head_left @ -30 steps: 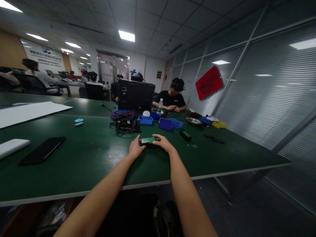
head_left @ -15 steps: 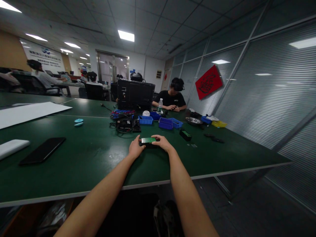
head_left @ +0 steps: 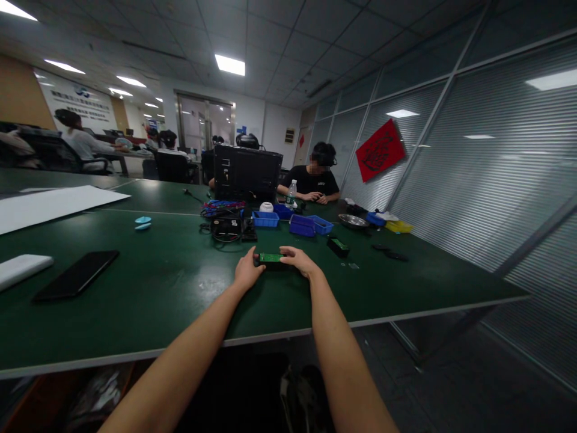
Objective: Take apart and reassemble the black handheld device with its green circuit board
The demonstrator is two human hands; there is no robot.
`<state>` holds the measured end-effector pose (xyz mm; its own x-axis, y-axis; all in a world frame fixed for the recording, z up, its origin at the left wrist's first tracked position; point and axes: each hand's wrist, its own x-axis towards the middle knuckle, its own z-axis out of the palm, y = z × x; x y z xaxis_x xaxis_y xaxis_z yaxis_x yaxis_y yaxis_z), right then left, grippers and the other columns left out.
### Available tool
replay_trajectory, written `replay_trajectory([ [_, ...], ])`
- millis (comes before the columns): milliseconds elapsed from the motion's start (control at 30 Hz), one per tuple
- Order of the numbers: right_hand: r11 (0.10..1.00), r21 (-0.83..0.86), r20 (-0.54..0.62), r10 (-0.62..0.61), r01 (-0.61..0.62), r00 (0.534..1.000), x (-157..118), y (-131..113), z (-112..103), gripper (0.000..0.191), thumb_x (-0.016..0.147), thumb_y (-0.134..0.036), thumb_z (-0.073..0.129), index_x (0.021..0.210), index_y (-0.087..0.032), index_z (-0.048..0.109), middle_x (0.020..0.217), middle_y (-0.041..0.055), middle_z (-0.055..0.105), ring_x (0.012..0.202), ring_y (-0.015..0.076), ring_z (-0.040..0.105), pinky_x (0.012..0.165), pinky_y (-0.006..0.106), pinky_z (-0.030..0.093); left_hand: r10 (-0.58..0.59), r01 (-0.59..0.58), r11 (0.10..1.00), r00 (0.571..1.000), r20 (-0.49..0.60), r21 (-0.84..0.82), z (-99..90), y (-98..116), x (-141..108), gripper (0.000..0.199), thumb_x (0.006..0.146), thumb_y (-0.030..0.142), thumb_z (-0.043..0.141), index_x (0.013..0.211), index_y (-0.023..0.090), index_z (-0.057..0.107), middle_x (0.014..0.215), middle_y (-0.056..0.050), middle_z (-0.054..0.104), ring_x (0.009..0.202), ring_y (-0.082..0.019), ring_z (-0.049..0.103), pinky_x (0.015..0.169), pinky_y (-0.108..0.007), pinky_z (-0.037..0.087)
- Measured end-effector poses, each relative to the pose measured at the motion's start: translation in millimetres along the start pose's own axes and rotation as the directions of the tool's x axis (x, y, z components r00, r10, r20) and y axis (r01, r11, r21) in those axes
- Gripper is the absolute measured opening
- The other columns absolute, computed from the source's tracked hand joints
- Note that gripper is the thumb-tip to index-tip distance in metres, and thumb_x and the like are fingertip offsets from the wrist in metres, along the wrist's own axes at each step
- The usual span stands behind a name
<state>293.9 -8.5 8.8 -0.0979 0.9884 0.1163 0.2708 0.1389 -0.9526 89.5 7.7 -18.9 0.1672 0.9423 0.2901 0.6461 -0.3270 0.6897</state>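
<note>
A black box with a green circuit board [head_left: 270, 258] on top is between my hands, low over the table. My left hand [head_left: 247, 270] grips its left end, fingertips at the far side and thumb at the near side. At the right end, my right hand [head_left: 297, 260] holds it with bent fingers; part of that end is hidden behind them. A similar black box with a green circuit board [head_left: 339, 245] rests on the table to the right, apart from my hands. Small clear pieces [head_left: 354, 266] lie near it.
Beyond my hands stand blue bins [head_left: 265, 219], a black device with cables [head_left: 226, 227], a bottle [head_left: 291, 191], a metal bowl [head_left: 354, 222] and a monitor [head_left: 247, 174]. A black tablet-like slab [head_left: 76, 276] lies left. A person [head_left: 313, 180] sits across the table [head_left: 180, 313].
The box has tilted slightly, so the bright glare on the board's left part is gone and the board shows green. My right fingers have shifted a little on its right end.
</note>
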Motion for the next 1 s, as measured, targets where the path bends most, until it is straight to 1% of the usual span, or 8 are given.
replay_trajectory([
  [200,0.985,-0.172,0.018,0.015,-0.012,1.0,-3,-6,7,0.057,0.055,-0.028,0.074,0.109,-0.019,0.059,0.102,0.0054,0.061,0.092,0.0187,0.055,0.083,0.032,0.041,-0.013,0.014,1.0,1.0,-0.01,0.02,0.5,-1,1,0.07,0.069,0.028,0.061,0.132,0.021,0.031,0.113,-0.003,0.059,0.103,-0.02,0.052,0.087,-0.03,0.038],
  [333,0.953,-0.295,-0.138,0.024,-0.064,0.99,2,0,3,0.046,0.055,-0.027,0.072,0.099,-0.016,0.062,0.093,0.0046,0.062,0.086,0.0187,0.056,0.078,0.031,0.042,-0.032,0.033,0.999,0.999,-0.017,0.019,0.8,-2,2,0.068,0.07,0.027,0.06,0.132,0.02,0.032,0.112,-0.003,0.059,0.101,-0.02,0.053,0.087,-0.03,0.039],
  [400,0.927,-0.333,-0.325,0.06,-0.174,0.944,5,6,-6,0.047,0.056,-0.028,0.071,0.101,-0.015,0.06,0.097,0.007,0.061,0.088,0.02,0.056,0.077,0.03,0.042,-0.043,0.043,0.999,0.999,-0.014,0.015,0.5,-3,2,0.067,0.071,0.027,0.059,0.131,0.02,0.032,0.112,-0.004,0.059,0.099,-0.019,0.054,0.086,-0.03,0.039],
  [500,0.856,-0.336,-0.589,0.135,-0.394,0.796,5,15,-22,0.053,0.06,-0.033,0.068,0.109,-0.015,0.056,0.106,0.0113,0.058,0.094,0.0236,0.055,0.078,0.033,0.041,-0.043,0.043,0.999,0.999,-0.018,0.002,0.1,-3,3,0.065,0.071,0.028,0.059,0.13,0.02,0.033,0.111,-0.004,0.059,0.095,-0.018,0.055,0.084,-0.029,0.04],
  [667,0.795,-0.334,-0.724,0.127,-0.506,0.678,5,23,-35,0.05,0.076,-0.05,0.046,0.107,-0.012,0.057,0.109,0.021,0.055,0.104,0.0318,0.05,0.083,0.042,0.037,-0.033,0.033,0.999,0.999,-0.024,-0.012,0.4,-3,3,0.064,0.071,0.028,0.059,0.129,0.019,0.035,0.108,-0.005,0.06,0.092,-0.017,0.056,0.082,-0.029,0.041],
  [800,0.774,-0.385,-0.72,0.089,-0.503,0.688,7,22,-27,0.042,0.08,-0.039,0.04,0.103,-0.009,0.057,0.107,0.0261,0.053,0.104,0.0359,0.047,0.081,0.049,0.035,-0.036,0.035,0.999,0.999,-0.028,-0.015,0.9,-3,3,0.063,0.071,0.027,0.059,0.129,0.02,0.036,0.108,-0.005,0.06,0.092,-0.017,0.056,0.083,-0.028,0.041],
  [900,0.75,-0.457,-0.716,0.008,-0.478,0.698,8,18,-15,0.035,0.076,-0.033,0.048,0.104,-0.013,0.055,0.107,0.0204,0.053,0.1,0.0301,0.051,0.081,0.04,0.038,-0.042,0.042,0.999,0.999,-0.019,-0.014,0.9,-3,3,0.063,0.071,0.027,0.059,0.129,0.02,0.036,0.109,-0.005,0.06,0.093,-0.017,0.056,0.083,-0.028,0.041],
  [1000,0.718,-0.558,-0.638,-0.05,-0.417,0.768,9,15,-1,0.038,0.07,-0.028,0.056,0.106,-0.018,0.051,0.108,0.014,0.052,0.095,0.0245,0.053,0.08,0.034,0.039,-0.04,0.04,0.999,0.999,-0.018,-0.009,0.6,-2,3,0.061,0.071,0.027,0.059,0.128,0.019,0.037,0.109,-0.005,0.06,0.093,-0.017,0.056,0.082,-0.028,0.041],
])
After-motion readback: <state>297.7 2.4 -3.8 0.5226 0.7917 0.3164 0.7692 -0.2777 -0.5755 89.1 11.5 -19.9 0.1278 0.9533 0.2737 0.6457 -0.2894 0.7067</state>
